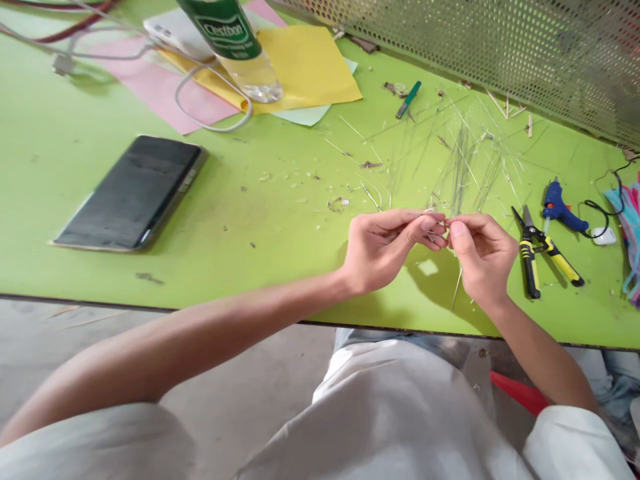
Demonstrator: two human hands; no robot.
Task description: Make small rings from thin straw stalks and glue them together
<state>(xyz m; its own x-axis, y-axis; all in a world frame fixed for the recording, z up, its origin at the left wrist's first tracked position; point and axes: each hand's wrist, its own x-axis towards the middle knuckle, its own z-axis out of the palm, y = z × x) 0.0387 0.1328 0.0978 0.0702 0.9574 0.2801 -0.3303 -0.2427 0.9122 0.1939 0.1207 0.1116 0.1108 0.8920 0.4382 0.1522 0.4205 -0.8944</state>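
pale grey-green strands (460, 173) on a lime-green table (260, 280) — yellow-and-black snips (530, 267), blue glue gun (557, 207)

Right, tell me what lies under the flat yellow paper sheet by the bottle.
A flat pink paper sheet and a pale green paper sheet show at the edges of the flat yellow paper sheet. Their covered parts, and anything else beneath it, cannot be seen.

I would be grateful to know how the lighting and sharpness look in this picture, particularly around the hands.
In the head view, the left hand and right hand cast a soft shadow on the green table, with a bright patch inside it; the bottle shows faint glare, and the mesh panel looks slightly blurred.
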